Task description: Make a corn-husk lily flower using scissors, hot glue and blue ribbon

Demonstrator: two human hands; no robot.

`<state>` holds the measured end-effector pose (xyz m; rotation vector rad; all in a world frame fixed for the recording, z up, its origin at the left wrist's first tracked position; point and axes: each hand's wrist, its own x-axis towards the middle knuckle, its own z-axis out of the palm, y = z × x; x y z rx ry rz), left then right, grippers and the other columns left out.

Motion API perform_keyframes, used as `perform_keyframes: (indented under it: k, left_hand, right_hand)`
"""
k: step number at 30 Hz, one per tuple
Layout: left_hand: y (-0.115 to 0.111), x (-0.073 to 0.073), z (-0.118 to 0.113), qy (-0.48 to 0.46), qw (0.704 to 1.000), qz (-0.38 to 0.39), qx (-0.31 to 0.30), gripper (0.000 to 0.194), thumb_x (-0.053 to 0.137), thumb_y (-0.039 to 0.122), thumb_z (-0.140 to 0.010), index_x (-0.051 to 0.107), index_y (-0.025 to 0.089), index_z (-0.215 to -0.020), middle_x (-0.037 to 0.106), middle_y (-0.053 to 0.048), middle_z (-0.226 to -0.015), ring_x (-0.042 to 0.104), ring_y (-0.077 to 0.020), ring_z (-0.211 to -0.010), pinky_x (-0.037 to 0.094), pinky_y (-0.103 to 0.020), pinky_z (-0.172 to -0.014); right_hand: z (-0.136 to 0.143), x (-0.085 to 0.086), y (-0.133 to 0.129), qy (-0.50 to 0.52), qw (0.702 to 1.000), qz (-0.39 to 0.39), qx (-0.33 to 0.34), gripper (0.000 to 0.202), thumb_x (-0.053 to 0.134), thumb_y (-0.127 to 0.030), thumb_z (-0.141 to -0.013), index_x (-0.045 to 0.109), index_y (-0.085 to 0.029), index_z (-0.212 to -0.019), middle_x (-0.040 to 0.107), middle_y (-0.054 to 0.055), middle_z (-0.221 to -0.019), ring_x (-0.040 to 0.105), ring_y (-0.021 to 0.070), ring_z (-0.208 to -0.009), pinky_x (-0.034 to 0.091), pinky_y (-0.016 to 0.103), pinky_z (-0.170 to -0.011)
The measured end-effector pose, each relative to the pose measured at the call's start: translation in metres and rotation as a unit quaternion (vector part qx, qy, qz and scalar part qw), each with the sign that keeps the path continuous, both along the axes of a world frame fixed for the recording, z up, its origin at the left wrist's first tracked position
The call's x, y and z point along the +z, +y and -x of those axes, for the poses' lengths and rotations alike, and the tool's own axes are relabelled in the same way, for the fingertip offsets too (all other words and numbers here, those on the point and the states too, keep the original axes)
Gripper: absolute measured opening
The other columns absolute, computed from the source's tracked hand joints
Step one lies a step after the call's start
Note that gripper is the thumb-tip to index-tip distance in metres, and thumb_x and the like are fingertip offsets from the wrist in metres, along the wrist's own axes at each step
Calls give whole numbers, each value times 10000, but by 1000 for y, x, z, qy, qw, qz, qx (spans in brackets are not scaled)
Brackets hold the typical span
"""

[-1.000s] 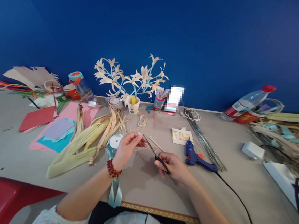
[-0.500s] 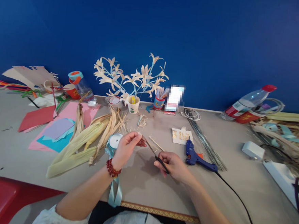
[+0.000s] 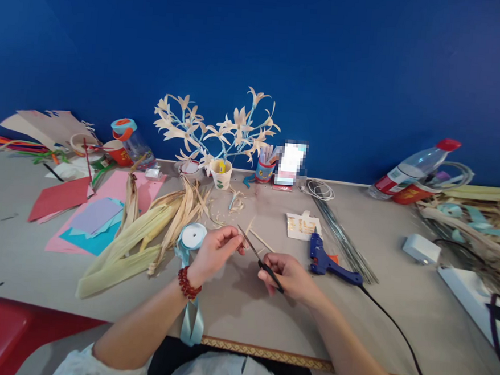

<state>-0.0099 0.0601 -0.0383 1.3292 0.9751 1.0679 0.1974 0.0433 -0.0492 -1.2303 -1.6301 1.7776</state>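
Note:
My right hand (image 3: pixel 284 275) is closed around the black handles of a pair of scissors (image 3: pixel 271 273), whose blades point up and left. Just left of the blades, my left hand (image 3: pixel 220 251), with a red bead bracelet on the wrist, pinches a small pale strip (image 3: pixel 249 228) that looks like corn husk. The fingers hide most of it. A thin pale stick (image 3: pixel 262 240) lies on the table behind the blades. Beside my left hand is a spool of light blue ribbon (image 3: pixel 193 236), its tail hanging over the table's front edge.
Corn husks (image 3: pixel 144 226) and coloured paper (image 3: pixel 98 217) lie left. Husk flowers (image 3: pixel 219 131) stand in a paper cup (image 3: pixel 221 177) at the back. A blue glue gun (image 3: pixel 332 266), its cord trailing forward, and metal wires (image 3: pixel 349 240) lie right. A tilted bottle (image 3: pixel 414 170) stands further right.
My left hand has turned and lowered slightly at the fingertips, and the pale strip now shows above them beside the blades. My right hand keeps hold of the scissors. The view has shifted slightly.

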Motion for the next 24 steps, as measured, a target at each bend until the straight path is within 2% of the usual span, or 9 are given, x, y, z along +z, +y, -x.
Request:
perform_keyframes:
  k: [4, 13, 24]
  left_hand:
    - [0, 1, 1, 3, 1000, 6, -21, 243, 552, 346, -880, 632, 143, -772, 662, -47, -757, 602, -141, -681, 475, -263, -682]
    - [-1, 4, 0, 4, 1000, 6, -16, 267, 568, 387, -862, 635, 154, -750, 658, -47, -755, 606, -148, -682, 483, -268, -684]
    - [-1, 6, 0, -27, 999, 16, -26, 243, 567, 339, -860, 586, 161, -696, 647, -38, -724, 616, -157, -701, 484, -285, -710]
  right_hand:
    - [1, 0, 0, 8, 1000, 7, 0, 498, 683, -629, -690, 431, -204, -631, 540, -48, -429, 396, 82, -403, 225, 208, -442]
    - [-1, -1, 0, 10, 1000, 8, 6, 511, 662, -647, -707, 418, -205, -623, 537, -50, -418, 375, 78, -393, 215, 210, -440]
    - [-3, -3, 0, 10, 1000, 0, -1, 503, 717, -577, -706, 394, -207, -595, 495, -69, -387, 345, 70, -377, 183, 210, -429]
